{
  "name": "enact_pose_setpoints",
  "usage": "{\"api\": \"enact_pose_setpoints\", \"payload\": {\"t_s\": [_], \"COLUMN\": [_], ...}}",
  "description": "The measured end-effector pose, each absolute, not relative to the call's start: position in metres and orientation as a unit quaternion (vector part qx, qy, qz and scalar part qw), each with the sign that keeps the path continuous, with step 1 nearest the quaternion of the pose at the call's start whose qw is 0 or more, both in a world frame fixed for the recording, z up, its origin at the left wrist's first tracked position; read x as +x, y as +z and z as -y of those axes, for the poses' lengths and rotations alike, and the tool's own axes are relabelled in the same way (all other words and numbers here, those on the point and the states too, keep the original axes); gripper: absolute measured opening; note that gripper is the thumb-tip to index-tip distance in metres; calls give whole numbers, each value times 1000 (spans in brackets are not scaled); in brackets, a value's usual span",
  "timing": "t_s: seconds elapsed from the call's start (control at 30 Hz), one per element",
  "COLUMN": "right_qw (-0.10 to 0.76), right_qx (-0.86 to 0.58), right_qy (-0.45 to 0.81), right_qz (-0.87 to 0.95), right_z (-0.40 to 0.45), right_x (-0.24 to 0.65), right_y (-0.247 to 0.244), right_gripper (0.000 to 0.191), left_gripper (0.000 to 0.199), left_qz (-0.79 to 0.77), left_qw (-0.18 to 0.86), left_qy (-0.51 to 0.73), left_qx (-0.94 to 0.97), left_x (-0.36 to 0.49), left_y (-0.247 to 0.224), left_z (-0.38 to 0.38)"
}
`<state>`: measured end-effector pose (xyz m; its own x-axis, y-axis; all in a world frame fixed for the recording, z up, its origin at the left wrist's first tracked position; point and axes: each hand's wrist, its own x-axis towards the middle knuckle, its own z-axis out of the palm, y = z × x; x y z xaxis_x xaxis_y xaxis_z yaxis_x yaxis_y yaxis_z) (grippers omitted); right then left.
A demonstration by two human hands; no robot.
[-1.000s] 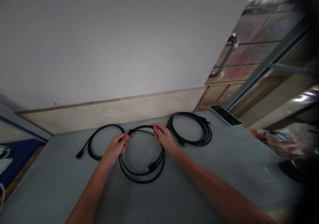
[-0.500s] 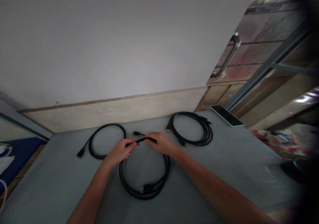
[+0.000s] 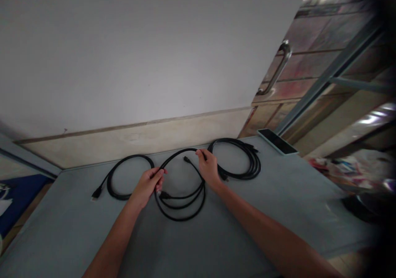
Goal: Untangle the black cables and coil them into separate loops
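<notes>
Both hands hold a black cable (image 3: 182, 219), loosely looped at the middle of the grey table. My left hand (image 3: 149, 186) is closed around the left side of its loop. On the upper right of the same loop, my right hand (image 3: 208, 166) pinches the cable. One plug (image 3: 165, 195) of this cable, with a pale tip, lies inside the loop beside my left fingers. Its other plug (image 3: 187, 159) points up between the hands. To the left lies a coiled black cable (image 3: 115, 193), its plug out to the side. Another coiled black cable (image 3: 256, 166) sits just right of my right hand.
The grey table (image 3: 77, 228) meets a pale wall (image 3: 139, 63) at its back edge. A phone (image 3: 277, 141) with a light green edge lies at the back right corner. Blue material (image 3: 23, 195) shows at the left, and a metal door handle (image 3: 278, 69) at the right.
My hands have moved apart, the right one up and rightward along the cable. The loop's top has risen into an arc, and the inner plug has shifted up and left.
</notes>
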<state>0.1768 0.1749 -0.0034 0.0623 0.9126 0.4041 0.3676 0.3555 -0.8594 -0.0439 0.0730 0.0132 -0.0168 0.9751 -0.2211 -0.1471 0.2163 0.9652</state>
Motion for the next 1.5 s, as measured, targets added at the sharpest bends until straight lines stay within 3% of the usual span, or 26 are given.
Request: {"api": "enact_pose_setpoints", "payload": {"t_s": [0.1, 0.33, 0.53, 0.7, 0.97, 1.1, 1.33, 1.5], "right_qw": [553, 595, 590, 536, 414, 418, 424, 392], "right_qx": [-522, -531, -485, -435, -404, -410, -424, -406], "right_qy": [255, 326, 435, 514, 460, 455, 337, 334], "right_qz": [597, 508, 477, 508, 673, 671, 726, 755], "right_z": [-176, -181, -179, -173, -166, -165, -167, -165], "right_x": [178, 183, 175, 169, 173, 172, 175, 177], "right_y": [-3, -12, -15, -5, 4, 5, 7, 7], "right_gripper": [38, 38, 32, 33, 40, 44, 36, 33], "left_gripper": [32, 36, 29, 32, 53, 52, 30, 31], "left_qz": [-528, -383, -363, -387, -430, -442, -466, -532], "left_qw": [534, 651, 639, 634, 718, 668, 489, 460], "left_qy": [526, 604, 634, 627, 496, 553, 697, 641], "left_qx": [399, 255, 242, 235, 231, 230, 242, 309], "left_x": [-39, -24, -17, -28, -45, -45, -41, -40], "left_y": [15, 23, 25, 23, 18, 21, 22, 19], "left_z": [-72, -68, -67, -70, -70, -71, -76, -76]}}
